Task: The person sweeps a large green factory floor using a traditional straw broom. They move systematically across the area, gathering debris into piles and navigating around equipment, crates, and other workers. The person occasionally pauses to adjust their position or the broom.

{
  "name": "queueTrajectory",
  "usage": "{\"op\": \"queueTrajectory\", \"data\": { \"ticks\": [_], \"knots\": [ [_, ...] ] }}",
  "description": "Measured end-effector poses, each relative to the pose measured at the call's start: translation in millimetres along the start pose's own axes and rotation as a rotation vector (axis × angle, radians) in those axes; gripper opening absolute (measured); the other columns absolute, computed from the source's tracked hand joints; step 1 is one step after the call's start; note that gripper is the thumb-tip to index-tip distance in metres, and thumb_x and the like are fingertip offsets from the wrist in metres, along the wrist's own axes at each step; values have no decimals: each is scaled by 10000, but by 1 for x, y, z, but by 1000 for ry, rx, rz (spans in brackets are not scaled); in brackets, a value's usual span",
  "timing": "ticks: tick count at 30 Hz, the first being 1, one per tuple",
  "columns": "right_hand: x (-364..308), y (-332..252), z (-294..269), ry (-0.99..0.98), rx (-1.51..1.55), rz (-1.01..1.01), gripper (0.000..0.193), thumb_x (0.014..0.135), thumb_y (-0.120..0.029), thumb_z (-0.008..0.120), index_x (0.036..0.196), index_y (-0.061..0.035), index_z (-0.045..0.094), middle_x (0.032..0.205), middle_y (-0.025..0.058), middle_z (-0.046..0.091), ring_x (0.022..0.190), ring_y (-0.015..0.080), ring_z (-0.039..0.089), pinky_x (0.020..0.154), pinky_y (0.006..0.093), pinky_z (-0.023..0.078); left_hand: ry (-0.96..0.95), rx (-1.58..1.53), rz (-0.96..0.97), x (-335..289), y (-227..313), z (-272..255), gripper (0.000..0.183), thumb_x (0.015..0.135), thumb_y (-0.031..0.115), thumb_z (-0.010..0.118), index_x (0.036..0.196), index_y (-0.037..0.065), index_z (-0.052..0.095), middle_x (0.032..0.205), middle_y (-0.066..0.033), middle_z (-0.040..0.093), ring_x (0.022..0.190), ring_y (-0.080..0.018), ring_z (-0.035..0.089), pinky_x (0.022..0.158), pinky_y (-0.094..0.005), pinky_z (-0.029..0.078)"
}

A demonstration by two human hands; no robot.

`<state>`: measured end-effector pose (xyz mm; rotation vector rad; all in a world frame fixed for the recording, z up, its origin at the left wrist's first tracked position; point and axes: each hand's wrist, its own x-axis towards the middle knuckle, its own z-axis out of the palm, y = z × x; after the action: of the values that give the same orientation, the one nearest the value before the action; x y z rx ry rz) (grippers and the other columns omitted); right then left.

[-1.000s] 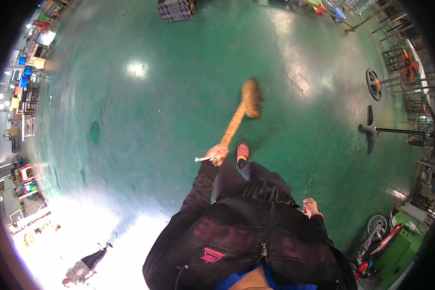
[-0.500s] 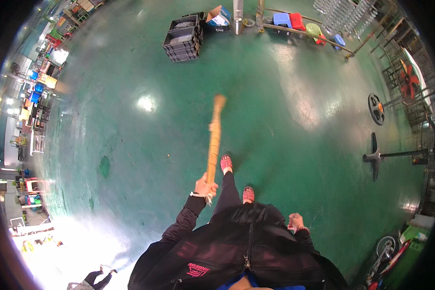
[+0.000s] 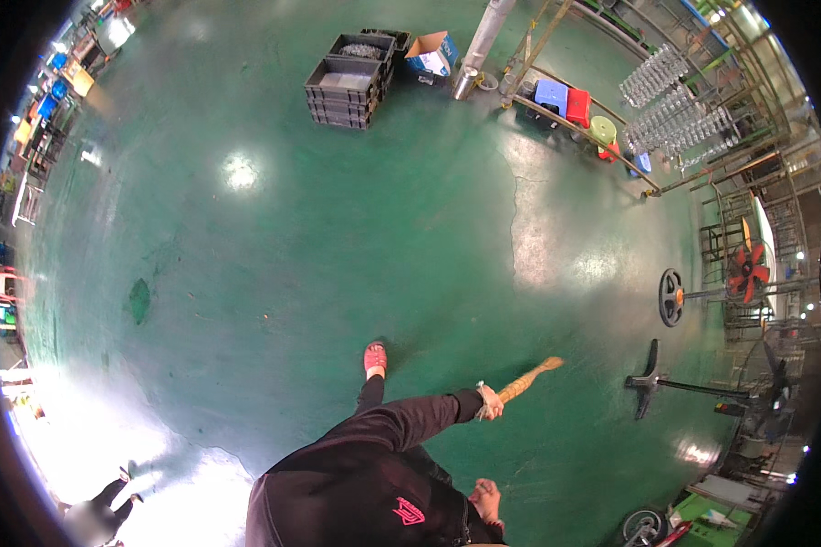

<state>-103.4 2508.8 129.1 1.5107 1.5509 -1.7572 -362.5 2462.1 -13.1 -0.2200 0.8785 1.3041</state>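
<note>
Held out across my front, my left hand (image 3: 491, 403) is closed around a long tan stick (image 3: 529, 383). The stick looks banded along its length and flares to a brownish far end, which points right and away from me over the green floor. A pale band circles the left wrist. Close to my body at the lower edge, my right hand (image 3: 486, 500) has its fingers curled in, and I see nothing in it. One foot in a red sandal (image 3: 375, 356) shows ahead of me on the floor.
Stacked dark crates (image 3: 342, 91) and an open carton (image 3: 431, 56) stand ahead beside a post (image 3: 488, 36). A metal rack with coloured stools (image 3: 577, 107) is at far right. Stands with black bases (image 3: 648, 378) and a red-bladed fan (image 3: 748, 272) line the right. A person (image 3: 96, 520) is at lower left.
My left arm has swung right across my body, turning the stick from pointing ahead to pointing right. The view has turned, and the crates and rack sit differently in it.
</note>
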Motion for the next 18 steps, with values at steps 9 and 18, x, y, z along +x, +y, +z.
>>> {"op": "queueTrajectory", "data": {
  "ticks": [9,18],
  "knots": [
    [-16,44,5,7,-334,-19,135,725,-48,519,854,-7,519,594,62,524,474,107,477,424,225,395,64,-375,223,-80,64,-223,167,723,98,533,593,62,436,432,2,387,298,-108,363,275,-246,254],
    [35,-49,34,-25,-268,-10,211,705,-49,460,915,-63,483,559,22,456,401,116,453,362,254,413,234,-1046,547,-304,43,-348,132,723,-37,486,784,-3,374,557,-48,405,401,-59,411,307,-164,338]
  ]
}}
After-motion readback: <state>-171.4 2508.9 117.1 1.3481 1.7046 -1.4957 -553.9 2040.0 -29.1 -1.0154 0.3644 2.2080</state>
